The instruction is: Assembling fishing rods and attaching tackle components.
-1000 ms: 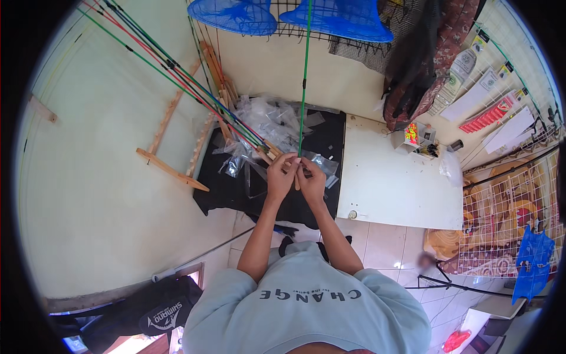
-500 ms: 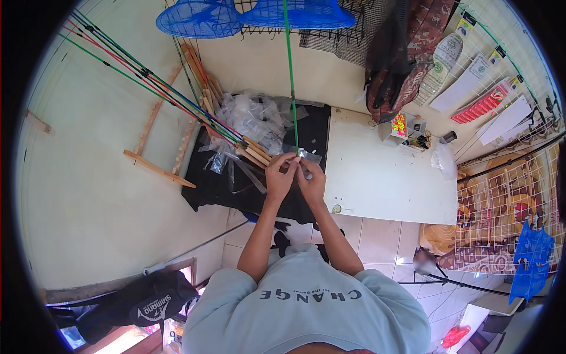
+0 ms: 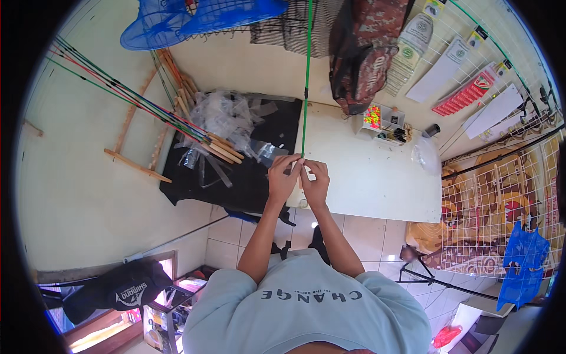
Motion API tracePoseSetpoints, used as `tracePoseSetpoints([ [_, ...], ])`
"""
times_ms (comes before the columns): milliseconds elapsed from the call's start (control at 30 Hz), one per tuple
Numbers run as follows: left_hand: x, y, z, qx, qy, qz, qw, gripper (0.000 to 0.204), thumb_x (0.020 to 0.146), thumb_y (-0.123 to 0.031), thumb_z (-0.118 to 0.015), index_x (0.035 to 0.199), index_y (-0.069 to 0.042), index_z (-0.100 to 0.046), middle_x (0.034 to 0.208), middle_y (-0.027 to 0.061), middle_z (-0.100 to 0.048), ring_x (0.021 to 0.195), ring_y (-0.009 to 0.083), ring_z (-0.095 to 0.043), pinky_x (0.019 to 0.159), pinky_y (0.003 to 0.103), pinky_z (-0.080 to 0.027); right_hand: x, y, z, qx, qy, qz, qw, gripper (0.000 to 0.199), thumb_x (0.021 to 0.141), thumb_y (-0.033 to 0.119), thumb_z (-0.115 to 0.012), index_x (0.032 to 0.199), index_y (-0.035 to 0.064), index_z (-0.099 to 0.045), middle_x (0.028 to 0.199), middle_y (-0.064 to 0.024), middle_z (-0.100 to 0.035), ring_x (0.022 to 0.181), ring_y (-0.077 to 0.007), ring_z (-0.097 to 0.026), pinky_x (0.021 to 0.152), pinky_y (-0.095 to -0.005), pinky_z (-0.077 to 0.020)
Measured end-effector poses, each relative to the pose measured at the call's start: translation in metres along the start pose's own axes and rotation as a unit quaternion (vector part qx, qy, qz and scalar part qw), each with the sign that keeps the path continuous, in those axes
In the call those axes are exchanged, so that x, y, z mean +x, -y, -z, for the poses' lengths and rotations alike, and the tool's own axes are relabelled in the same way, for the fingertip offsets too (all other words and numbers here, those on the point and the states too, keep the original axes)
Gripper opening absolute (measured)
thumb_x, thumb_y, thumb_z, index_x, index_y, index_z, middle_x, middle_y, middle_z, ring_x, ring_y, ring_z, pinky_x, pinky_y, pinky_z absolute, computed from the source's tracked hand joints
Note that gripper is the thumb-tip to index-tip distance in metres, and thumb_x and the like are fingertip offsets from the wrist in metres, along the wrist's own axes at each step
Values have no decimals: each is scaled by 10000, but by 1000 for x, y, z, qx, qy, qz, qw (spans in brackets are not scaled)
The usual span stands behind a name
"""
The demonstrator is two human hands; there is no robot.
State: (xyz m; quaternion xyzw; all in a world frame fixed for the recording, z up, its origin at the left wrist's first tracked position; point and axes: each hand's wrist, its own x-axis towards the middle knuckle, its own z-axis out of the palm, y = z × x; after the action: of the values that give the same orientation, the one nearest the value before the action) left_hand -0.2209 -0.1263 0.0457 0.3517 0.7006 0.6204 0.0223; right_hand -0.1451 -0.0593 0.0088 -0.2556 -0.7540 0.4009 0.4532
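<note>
A slim green fishing rod (image 3: 306, 97) stands up between my hands and runs past the top edge of the view. My left hand (image 3: 283, 174) is closed, pinching the rod's lower end with thumb and fingertips. Thumb and fingers of my right hand (image 3: 316, 177) pinch the same spot from the other side, touching the left fingertips. A bit of the rod's pale wooden handle (image 3: 300, 184) shows between the hands; the fingers hide the rest. To the left, several coloured rods with wooden handles (image 3: 223, 147) lie together.
Clear plastic sleeves (image 3: 221, 115) are heaped on a black cloth (image 3: 236, 192), beside a white tabletop (image 3: 371, 192). A box of bright beads (image 3: 372, 117) stands at the back. A camouflage bag (image 3: 362, 56) and blue nets (image 3: 203, 17) hang behind. A wire grid (image 3: 501, 203) stands at the right.
The view has turned to the right. My hands and the green rod have moved right, from over the black cloth to the edge of the white tabletop. Both hands keep their pinch.
</note>
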Motion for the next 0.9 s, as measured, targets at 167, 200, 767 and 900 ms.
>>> tracePoseSetpoints([
  [167,-13,-15,-50,19,12,4,1000,140,807,-59,-683,945,-49,-705,925,57,-701,824,169,-607,661,271,-486,9,-15,52,11,-1,1,1000,164,793,46,-686,956,39,-670,917,-79,-656,861,-217,-572,642,-299,-480],
  [200,-16,-18,-60,13,10,6,1000,143,807,-62,-684,948,-51,-705,927,56,-701,829,169,-608,663,271,-487,11,-20,62,15,2,1,1000,161,792,44,-686,952,40,-670,916,-78,-656,859,-216,-572,640,-298,-481],
  [767,-12,-31,-143,-4,135,21,991,151,837,-135,-670,974,-95,-718,970,48,-691,905,173,-579,694,278,-491,31,-61,152,-34,-8,-55,998,147,792,91,-696,936,66,-683,928,-67,-667,867,-206,-575,656,-297,-484],
  [900,-3,-28,-150,-5,162,22,987,164,845,-160,-666,994,-117,-720,972,37,-694,897,166,-578,698,276,-484,39,-64,160,-37,10,-87,995,145,801,131,-695,936,81,-709,927,-68,-682,878,-220,-572,673,-313,-491],
])
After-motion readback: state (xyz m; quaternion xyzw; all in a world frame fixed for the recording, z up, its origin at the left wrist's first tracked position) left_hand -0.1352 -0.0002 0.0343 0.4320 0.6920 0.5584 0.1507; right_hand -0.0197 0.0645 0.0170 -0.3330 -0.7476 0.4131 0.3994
